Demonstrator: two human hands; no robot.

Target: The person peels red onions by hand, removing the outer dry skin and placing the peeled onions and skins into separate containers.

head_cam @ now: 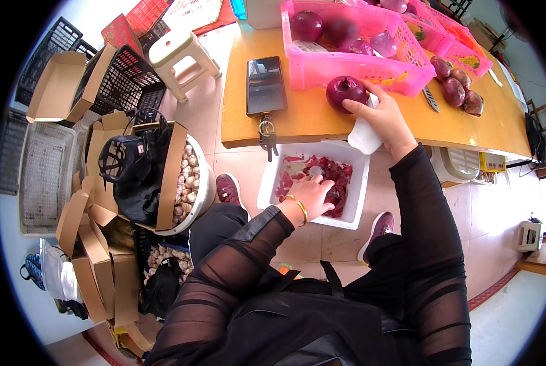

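Observation:
My right hand point(378, 116) has thumb and fingers around the right side of a peeled red onion point(346, 94) at the table's near edge. Under that hand a white object point(365, 137) juts over the edge; its kind is unclear. My left hand point(310, 196) hangs, fingers spread, over a white foam box point(357, 201) holding red onion skins point(341, 180), and nothing shows in its grasp. A pink plastic basket point(309, 73) with red onions point(306, 26) stands just behind the held onion. A knife point(431, 99) lies right of the basket, beside several unpeeled onions point(453, 91).
On the wooden table point(236, 100) lie a smartphone point(266, 87) and keys point(268, 137) hanging over the edge. To the left stand a tub of garlic bulbs point(188, 183), cardboard boxes point(99, 261), a black bag point(138, 178), crates point(48, 178) and a plastic stool point(176, 50).

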